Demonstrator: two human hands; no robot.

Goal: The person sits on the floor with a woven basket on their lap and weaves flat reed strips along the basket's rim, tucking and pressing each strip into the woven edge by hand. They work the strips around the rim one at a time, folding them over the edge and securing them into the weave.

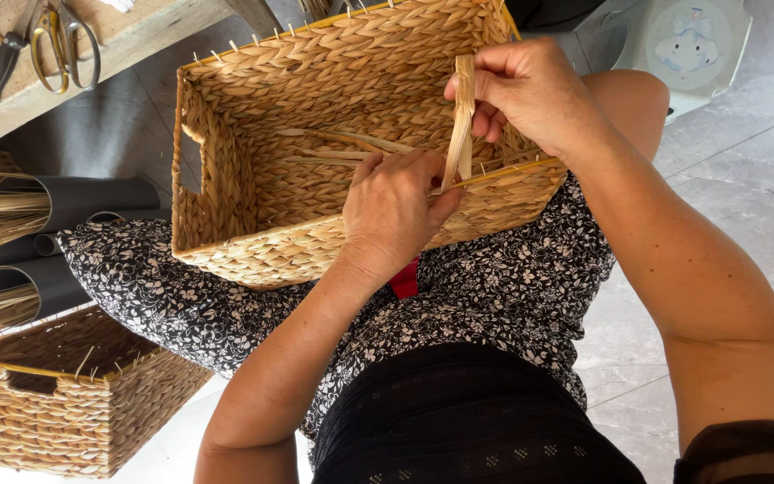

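The left hand (393, 211) covered part of the woven basket's (253, 152) near rim, and its fingertips were tucked out of sight behind the flat strip (462, 116). The second basket (64, 403), the desk (136, 36) and the knife (2, 63) were cut off by the picture's edge

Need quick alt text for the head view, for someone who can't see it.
A person holds a woven basket on their lap, the right hand pinching a flat straw strip upright at its near rim while the left hand presses on that rim. A second basket sits on the floor at left; scissors lie on a bench above.
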